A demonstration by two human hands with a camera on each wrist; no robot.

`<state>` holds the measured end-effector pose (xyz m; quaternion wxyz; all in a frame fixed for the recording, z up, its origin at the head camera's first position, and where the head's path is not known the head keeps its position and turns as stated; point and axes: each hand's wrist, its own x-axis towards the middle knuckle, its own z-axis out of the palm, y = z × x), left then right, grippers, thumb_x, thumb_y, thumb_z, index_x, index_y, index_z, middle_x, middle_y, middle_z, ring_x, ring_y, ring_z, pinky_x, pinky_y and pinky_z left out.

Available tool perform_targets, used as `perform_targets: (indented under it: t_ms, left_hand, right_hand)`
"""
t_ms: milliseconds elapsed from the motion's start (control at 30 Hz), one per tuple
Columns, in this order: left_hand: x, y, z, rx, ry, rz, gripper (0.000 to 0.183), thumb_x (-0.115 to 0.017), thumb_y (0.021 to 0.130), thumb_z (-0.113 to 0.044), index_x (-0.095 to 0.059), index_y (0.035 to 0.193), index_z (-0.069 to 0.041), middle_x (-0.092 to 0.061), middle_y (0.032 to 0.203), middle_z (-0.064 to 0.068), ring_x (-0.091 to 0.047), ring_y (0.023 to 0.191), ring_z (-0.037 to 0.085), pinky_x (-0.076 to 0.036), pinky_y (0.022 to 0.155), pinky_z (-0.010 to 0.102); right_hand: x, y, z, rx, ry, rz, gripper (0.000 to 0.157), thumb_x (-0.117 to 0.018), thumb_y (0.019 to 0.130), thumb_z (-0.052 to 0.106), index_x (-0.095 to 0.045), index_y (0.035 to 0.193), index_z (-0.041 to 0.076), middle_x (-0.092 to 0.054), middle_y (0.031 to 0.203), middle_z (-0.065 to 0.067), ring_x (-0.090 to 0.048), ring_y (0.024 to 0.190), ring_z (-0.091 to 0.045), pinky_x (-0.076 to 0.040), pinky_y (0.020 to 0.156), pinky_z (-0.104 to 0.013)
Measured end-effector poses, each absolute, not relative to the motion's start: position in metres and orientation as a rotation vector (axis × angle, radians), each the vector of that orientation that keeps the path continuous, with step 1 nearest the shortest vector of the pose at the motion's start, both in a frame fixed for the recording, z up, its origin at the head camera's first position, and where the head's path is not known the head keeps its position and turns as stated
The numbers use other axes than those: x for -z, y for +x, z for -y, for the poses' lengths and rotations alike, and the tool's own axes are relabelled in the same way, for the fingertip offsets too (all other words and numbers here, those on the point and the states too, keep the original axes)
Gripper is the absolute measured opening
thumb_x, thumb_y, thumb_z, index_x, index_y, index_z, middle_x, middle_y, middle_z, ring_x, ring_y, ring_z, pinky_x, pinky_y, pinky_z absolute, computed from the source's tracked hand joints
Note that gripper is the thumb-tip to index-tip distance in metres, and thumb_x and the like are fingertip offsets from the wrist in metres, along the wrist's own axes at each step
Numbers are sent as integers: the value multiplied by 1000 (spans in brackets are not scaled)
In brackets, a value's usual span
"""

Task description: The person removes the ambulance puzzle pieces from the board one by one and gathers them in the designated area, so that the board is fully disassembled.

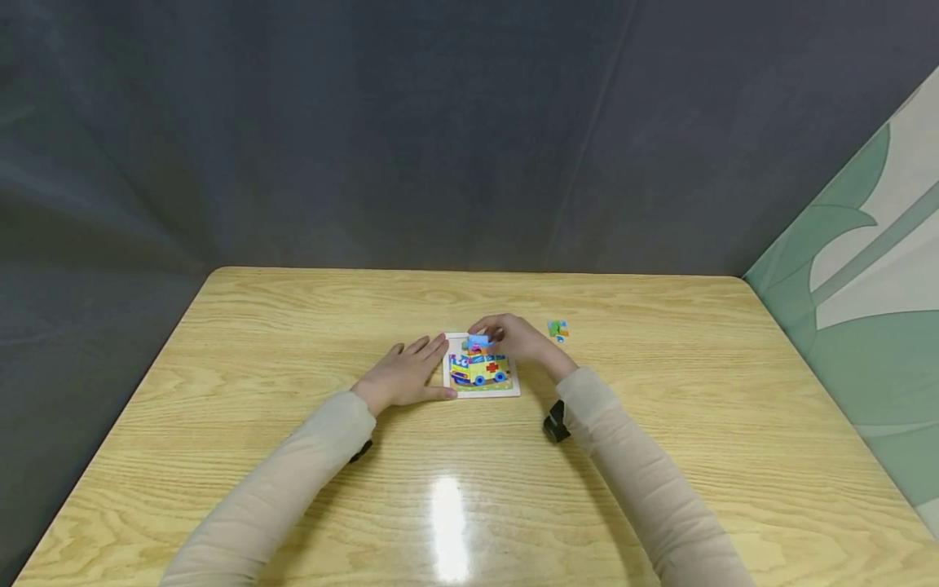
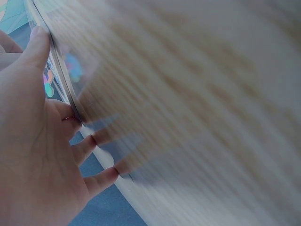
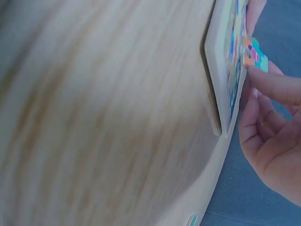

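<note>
A jigsaw puzzle tray [image 1: 487,395] with a white border lies on the table, showing a yellow ambulance with blue wheels. My left hand [image 1: 403,377] rests flat with spread fingers along its left border, the thumb at the lower left corner. Over the tray's upper part, my right hand [image 1: 516,338] pinches a puzzle piece [image 3: 256,54] between thumb and fingers. Blue, pink and orange show on that piece, which stands tilted up from the tray in the right wrist view. In the left wrist view, the left fingertips [image 2: 109,175] touch the table beside the tray.
Loose puzzle pieces [image 1: 557,328], green, blue and orange, lie right of the tray. The wooden table [image 1: 308,326] ends at a dark curtain [image 1: 469,147] behind. A wall panel with green leaf shapes [image 1: 873,326] stands on the right.
</note>
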<state>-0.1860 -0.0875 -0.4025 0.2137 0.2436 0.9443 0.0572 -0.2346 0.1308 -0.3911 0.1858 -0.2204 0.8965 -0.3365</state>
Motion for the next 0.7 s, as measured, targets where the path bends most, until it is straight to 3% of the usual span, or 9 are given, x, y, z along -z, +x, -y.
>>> perform_targets:
  t_ms: [433,533,700]
  left_hand:
    - [404,-186,87,-149,674,-2622,90,-41,91,-67,-5,155,-15,1,163,-1,-7,151,25,-14,120,55]
    - [406,-186,88,-143,683,-2626,90,-40,91,-67,-5,155,-16,1,163,-1,-6,151,25,-14,120,55]
    - [409,-187,88,-148,698,-2633,90,-40,91,-67,-5,155,-16,1,163,-2,-7,151,25,-14,120,55]
  right_hand:
    - [389,-236,-146,1176,-403,-2523,20,-66,87,4,-67,107,-1,-65,93,-10,-57,86,-16,-46,68,-21]
    - [385,-234,-150,1233,-334,-2492,22,-65,88,5,-66,109,-1,-63,94,-10,-55,86,-15,-51,69,-23]
    - [377,-231,-159,1322,-271,-2423,29,-62,89,4,-62,118,-2,-61,102,-12,-58,87,-14,-57,84,-35]
